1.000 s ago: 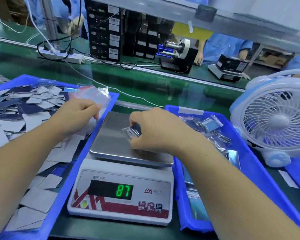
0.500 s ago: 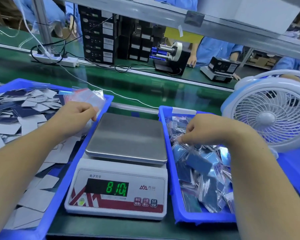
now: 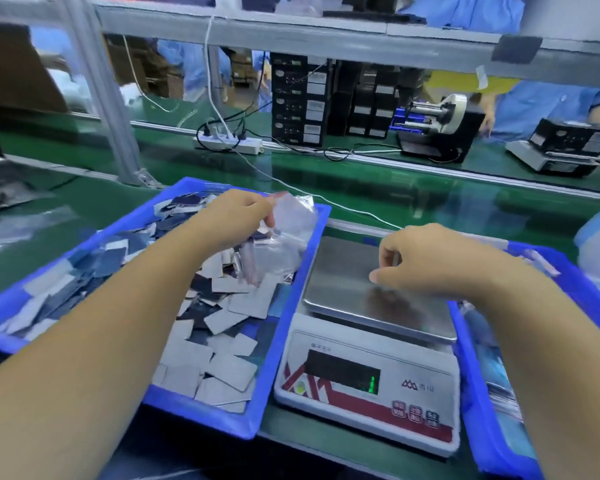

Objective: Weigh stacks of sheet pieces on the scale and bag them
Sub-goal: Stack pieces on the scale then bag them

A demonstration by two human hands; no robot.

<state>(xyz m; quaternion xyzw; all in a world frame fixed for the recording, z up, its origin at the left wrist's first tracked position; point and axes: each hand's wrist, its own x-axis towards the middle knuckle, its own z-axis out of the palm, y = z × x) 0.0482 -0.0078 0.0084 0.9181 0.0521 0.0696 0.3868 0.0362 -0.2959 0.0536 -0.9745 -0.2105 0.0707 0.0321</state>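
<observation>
A green bench runs across the room. On it sits a blue tray at the left, heaped with loose sheet pieces, grey and dark blue, lying flat and pointing every which way, so no shared long axis shows. Just right of the tray stands the scale, its steel pan bare and its display too blurred to read. A second blue tray lies right of the scale, with bagged packets in it.

The left hand hovers over the far part of the left tray, its fingers pinching a bunch of clear bags that hang down and toward the scale. The right hand is above the pan with fingers loosely curled and holding nothing that I can see.

I would judge the step in hand to be gathering a fresh stack: square the pieces into one neat pile, set it mid-pan, and let the reading settle before bagging.
</observation>
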